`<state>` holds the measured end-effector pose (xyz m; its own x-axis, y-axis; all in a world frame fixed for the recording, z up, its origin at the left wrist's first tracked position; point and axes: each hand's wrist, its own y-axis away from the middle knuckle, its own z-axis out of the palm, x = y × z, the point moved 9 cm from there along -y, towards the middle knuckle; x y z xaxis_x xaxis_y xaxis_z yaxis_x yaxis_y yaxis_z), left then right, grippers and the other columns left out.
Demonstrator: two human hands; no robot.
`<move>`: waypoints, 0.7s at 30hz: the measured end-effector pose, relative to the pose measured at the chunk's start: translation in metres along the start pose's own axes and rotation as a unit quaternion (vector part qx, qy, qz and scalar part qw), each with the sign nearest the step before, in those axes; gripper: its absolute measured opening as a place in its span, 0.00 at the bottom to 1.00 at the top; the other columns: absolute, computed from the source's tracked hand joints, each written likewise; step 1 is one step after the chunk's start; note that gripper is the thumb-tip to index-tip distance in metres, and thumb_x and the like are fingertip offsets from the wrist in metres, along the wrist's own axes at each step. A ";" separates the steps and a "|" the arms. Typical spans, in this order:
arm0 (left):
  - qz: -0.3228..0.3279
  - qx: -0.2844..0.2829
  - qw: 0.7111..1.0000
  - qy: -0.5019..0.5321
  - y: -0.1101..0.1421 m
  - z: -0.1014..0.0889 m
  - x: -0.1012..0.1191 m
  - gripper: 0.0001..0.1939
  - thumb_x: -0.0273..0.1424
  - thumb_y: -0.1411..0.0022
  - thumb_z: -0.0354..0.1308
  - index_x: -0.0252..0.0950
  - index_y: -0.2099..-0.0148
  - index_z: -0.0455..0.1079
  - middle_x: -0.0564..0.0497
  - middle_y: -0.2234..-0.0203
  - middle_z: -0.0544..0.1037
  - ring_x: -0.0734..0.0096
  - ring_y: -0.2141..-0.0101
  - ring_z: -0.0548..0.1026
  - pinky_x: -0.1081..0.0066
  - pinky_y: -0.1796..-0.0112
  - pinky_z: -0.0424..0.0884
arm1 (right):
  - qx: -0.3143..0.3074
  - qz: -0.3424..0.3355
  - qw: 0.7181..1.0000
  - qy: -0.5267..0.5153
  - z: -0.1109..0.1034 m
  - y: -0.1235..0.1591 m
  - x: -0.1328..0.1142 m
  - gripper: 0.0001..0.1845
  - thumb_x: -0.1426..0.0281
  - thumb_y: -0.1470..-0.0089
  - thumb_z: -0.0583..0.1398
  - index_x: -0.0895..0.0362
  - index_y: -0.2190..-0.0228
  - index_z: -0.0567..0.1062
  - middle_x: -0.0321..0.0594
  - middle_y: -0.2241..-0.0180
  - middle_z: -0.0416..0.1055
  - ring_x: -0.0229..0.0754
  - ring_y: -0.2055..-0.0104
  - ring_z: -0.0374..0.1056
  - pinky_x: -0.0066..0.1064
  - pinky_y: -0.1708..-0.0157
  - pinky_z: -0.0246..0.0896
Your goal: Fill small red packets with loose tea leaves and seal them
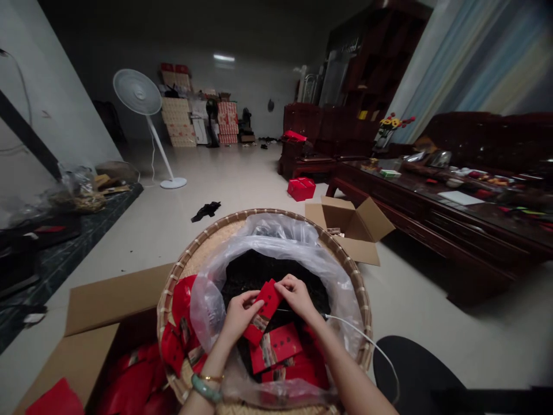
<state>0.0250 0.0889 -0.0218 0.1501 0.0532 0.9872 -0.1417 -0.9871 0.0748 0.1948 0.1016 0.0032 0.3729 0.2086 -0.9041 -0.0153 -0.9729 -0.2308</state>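
A red packet [270, 298] with dark print and a picture panel is held between my hands. My left hand [238, 314] pinches its left side, a green bangle on that wrist. My right hand [297, 293] has its fingertips closed on the packet's upper right corner. Below them, more red packets [280, 344] lie in an opened clear plastic bag [211, 288]. Dark loose material [254, 268] fills the bag behind my hands; its kind I cannot make out. A round woven basket [190, 248] holds the bag, with further red packets [184, 302] along its left side.
An open carton [97, 300] with red packets stands at lower left, another open carton [363, 227] beyond the basket. A white cable [358, 328] crosses the basket's right rim. A black stool [408, 369], a long wooden table [415, 202] and a white fan [162, 150] are around.
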 end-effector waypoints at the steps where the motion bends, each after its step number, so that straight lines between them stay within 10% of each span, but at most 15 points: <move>1: 0.001 -0.001 1.000 0.000 0.000 0.000 -0.001 0.19 0.36 0.54 0.61 0.30 0.60 0.75 0.46 0.71 0.80 0.65 0.71 0.77 0.69 0.68 0.71 | -0.002 -0.004 1.000 -0.001 0.000 0.000 -0.001 0.14 0.64 0.50 0.57 0.57 0.78 0.79 0.38 0.77 0.67 0.36 0.75 0.62 0.27 0.74 0.55; 21: 0.000 0.037 0.998 0.045 0.008 -0.006 -0.002 0.19 0.36 0.55 0.62 0.31 0.61 0.74 0.45 0.67 0.81 0.61 0.67 0.78 0.65 0.63 0.73 | -0.026 -0.025 0.999 -0.013 0.008 -0.003 -0.019 0.14 0.64 0.50 0.57 0.57 0.78 0.79 0.40 0.77 0.72 0.39 0.74 0.66 0.27 0.73 0.59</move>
<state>0.0175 0.0818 -0.0219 0.0617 0.0637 0.9961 -0.0683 -0.9954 0.0679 0.1803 0.1010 0.0176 0.3474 0.2581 -0.9015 0.0517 -0.9652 -0.2564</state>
